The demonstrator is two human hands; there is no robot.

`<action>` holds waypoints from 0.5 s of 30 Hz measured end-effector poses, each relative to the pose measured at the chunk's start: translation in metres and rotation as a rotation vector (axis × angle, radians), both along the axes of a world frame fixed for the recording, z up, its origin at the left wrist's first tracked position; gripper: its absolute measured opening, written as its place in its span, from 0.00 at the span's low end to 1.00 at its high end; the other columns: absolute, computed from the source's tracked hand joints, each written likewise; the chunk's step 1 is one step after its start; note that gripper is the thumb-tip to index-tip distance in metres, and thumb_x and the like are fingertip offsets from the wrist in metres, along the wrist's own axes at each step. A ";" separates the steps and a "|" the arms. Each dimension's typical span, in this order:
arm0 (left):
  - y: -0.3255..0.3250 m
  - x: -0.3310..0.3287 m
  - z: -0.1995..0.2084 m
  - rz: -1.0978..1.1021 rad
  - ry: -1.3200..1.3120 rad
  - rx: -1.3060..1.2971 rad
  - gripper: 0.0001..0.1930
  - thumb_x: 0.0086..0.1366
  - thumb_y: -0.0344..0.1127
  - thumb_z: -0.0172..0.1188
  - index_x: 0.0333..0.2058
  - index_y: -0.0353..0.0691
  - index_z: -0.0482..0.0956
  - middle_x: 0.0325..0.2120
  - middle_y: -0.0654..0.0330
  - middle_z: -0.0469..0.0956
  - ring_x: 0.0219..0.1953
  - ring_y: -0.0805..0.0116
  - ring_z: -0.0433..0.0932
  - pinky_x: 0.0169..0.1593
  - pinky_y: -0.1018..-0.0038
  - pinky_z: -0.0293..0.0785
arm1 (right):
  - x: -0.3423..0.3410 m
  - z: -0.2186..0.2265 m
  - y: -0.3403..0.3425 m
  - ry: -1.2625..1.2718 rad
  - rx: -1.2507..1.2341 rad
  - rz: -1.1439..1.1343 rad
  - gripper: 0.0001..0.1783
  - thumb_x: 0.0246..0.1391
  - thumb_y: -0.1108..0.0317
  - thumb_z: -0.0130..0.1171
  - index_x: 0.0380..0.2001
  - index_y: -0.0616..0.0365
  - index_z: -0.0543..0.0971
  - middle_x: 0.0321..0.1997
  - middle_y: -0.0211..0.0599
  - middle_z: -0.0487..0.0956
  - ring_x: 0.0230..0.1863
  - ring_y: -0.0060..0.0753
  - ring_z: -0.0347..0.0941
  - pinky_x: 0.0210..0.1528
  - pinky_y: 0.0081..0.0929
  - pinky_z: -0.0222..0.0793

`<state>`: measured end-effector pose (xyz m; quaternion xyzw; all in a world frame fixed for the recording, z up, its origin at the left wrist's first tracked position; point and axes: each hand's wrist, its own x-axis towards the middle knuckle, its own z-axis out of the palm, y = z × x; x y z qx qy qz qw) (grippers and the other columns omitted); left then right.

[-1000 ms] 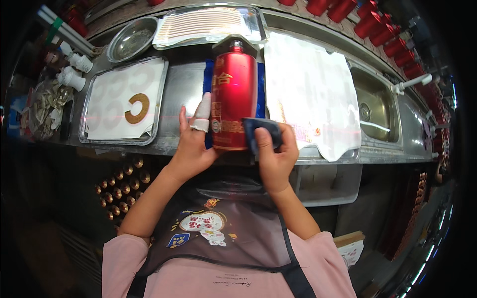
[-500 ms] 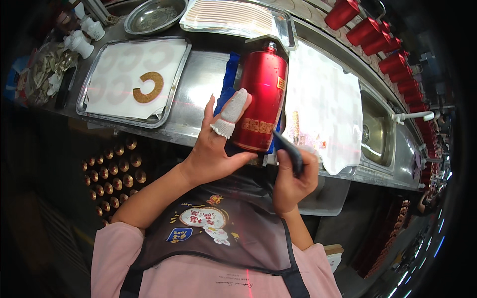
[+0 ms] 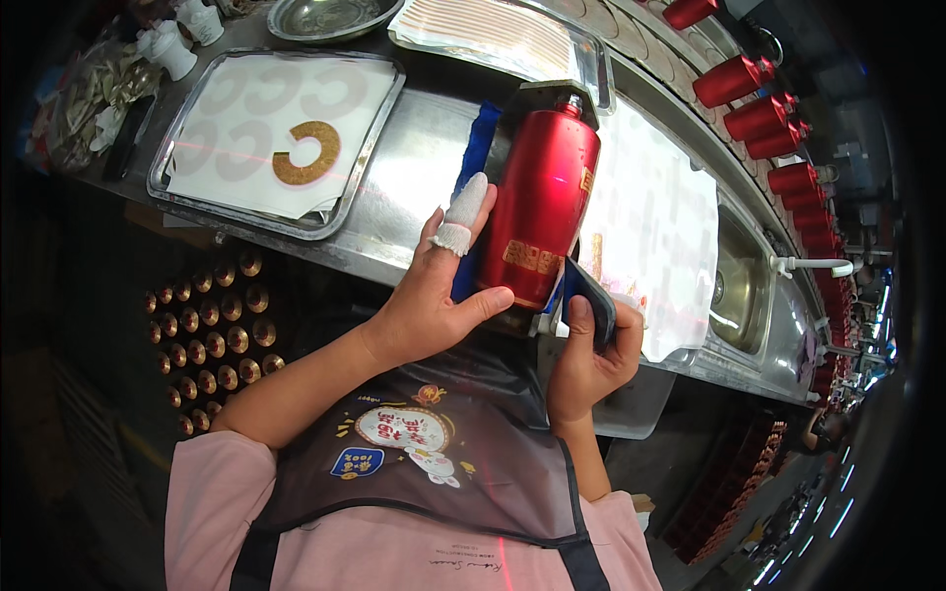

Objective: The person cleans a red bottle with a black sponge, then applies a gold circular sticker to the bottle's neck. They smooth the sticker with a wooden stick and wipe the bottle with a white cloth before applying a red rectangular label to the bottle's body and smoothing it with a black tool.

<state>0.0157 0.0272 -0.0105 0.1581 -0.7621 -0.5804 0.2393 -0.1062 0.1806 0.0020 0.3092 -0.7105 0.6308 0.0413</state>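
A shiny red bottle (image 3: 547, 187) with a narrow metal neck lies tilted on a dark stand, its neck pointing away from me. A gold patterned decal (image 3: 533, 258) sits on its near end, and part of another shows at its right edge. My left hand (image 3: 424, 300) grips the bottle's lower left side, thumb at the near end; a white cloth sleeve (image 3: 461, 212) covers one finger. In my right hand (image 3: 591, 369) a dark flat scraper (image 3: 591, 300) is pinched, its tip beside the bottle's lower right edge. Blue cloth (image 3: 477, 148) shows under the bottle.
To the left, a metal tray (image 3: 330, 229) holds a white sheet with a gold C-shaped decal (image 3: 313, 153). Wet white sheets (image 3: 655, 227) lie at right, beside a sink (image 3: 744, 286) with a white tap (image 3: 818, 266). Red bottles (image 3: 729, 81) line the far right.
The scraper tip has shifted from the decal area to the bottle's right edge. My left hand stays on the bottle; the whole view has swung slightly.
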 end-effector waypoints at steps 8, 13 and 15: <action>-0.005 -0.005 -0.009 0.099 -0.015 -0.453 0.50 0.57 0.40 0.73 0.73 0.34 0.53 0.72 0.43 0.58 0.74 0.40 0.55 0.76 0.48 0.37 | -0.002 0.024 -0.013 0.563 0.203 0.358 0.15 0.47 0.85 0.67 0.40 0.60 0.84 0.33 0.37 0.83 0.34 0.32 0.78 0.38 0.28 0.72; -0.003 -0.009 -0.006 0.169 0.081 -0.538 0.46 0.55 0.38 0.74 0.70 0.34 0.62 0.68 0.46 0.67 0.70 0.45 0.64 0.76 0.47 0.38 | -0.011 0.028 -0.014 0.207 0.210 -0.022 0.11 0.52 0.80 0.72 0.39 0.63 0.82 0.38 0.33 0.83 0.38 0.23 0.75 0.40 0.19 0.69; -0.005 -0.011 -0.002 0.157 0.119 -0.574 0.45 0.55 0.38 0.74 0.70 0.34 0.63 0.65 0.47 0.71 0.67 0.47 0.68 0.76 0.45 0.38 | -0.009 0.027 -0.014 0.465 0.270 0.063 0.16 0.47 0.81 0.75 0.40 0.61 0.83 0.37 0.35 0.83 0.38 0.28 0.76 0.41 0.23 0.70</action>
